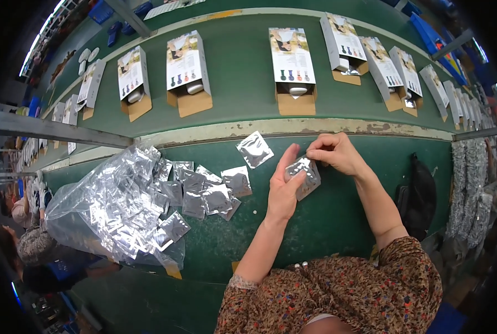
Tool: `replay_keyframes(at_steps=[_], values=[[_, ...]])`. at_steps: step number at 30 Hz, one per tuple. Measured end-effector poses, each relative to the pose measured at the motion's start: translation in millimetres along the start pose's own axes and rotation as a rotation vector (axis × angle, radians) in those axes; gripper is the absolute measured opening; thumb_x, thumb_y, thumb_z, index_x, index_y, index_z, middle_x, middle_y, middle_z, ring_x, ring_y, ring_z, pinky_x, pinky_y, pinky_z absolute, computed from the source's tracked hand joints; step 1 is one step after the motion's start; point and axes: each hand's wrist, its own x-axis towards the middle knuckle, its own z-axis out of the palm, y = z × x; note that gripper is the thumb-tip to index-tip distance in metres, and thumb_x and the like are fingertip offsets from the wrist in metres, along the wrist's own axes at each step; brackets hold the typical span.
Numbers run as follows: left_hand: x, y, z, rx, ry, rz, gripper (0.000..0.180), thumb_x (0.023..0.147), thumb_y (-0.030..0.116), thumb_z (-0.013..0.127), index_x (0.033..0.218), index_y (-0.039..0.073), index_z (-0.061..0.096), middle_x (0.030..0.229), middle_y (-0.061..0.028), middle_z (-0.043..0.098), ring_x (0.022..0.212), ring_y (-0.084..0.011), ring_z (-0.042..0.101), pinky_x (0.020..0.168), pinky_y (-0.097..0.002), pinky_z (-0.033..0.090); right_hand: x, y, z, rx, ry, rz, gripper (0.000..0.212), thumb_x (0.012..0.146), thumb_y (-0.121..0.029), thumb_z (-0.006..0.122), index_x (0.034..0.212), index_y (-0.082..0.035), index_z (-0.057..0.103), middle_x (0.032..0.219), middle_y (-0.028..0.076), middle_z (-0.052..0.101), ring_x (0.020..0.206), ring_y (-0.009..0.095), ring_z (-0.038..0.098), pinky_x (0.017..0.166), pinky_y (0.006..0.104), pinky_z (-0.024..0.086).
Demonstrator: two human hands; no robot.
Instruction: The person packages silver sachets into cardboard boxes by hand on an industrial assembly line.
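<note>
My left hand (284, 186) is closed round a small silver foil packet (308, 186), its thumb lying across the front. At the packet's top edge, my right hand (334, 155) pinches with thumb and forefinger; the fingertips meet at the corner, and any bit between them is too small to make out. A single foil packet (254, 149) lies on the green table just left of my hands. Further left, several loose packets (215, 197) overlap beside a clear plastic bag (81, 206) full of the same packets.
Beyond a worn pale ledge (220, 132), a green belt carries open-ended white boxes (292, 55) with brown flaps. A black bag (418, 197) lies at the table's right end, beside bundled silvery strips (471, 189). A metal bar (64, 131) crosses at left. Other people sit at far left.
</note>
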Motion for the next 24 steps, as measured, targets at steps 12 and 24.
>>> replay_keyframes(at_steps=[12,24], values=[[-37,-2,37,0.122,-0.112,-0.054,0.074,0.09,-0.005,0.054,0.153,0.002,0.016,0.156,-0.0193,0.027,0.129,-0.0184,0.046,0.101,-0.0284,0.041,-64,-11,-14,-0.005,0.0,0.138,0.016,0.087,-0.018,0.07,0.085,-0.003,0.072,0.07,-0.002,0.063,0.055,0.004,0.049,0.049,0.0204,0.039],[-42,-35,51,0.147,-0.164,-0.105,0.071,0.091,-0.003,0.049,0.153,0.001,0.015,0.158,-0.02,0.02,0.134,-0.0209,0.041,0.107,-0.0301,0.035,-100,25,-50,0.135,0.004,0.252,0.026,0.086,-0.022,0.074,0.1,0.0,0.071,0.07,0.0,0.064,0.053,0.004,0.049,0.046,0.0194,0.036]])
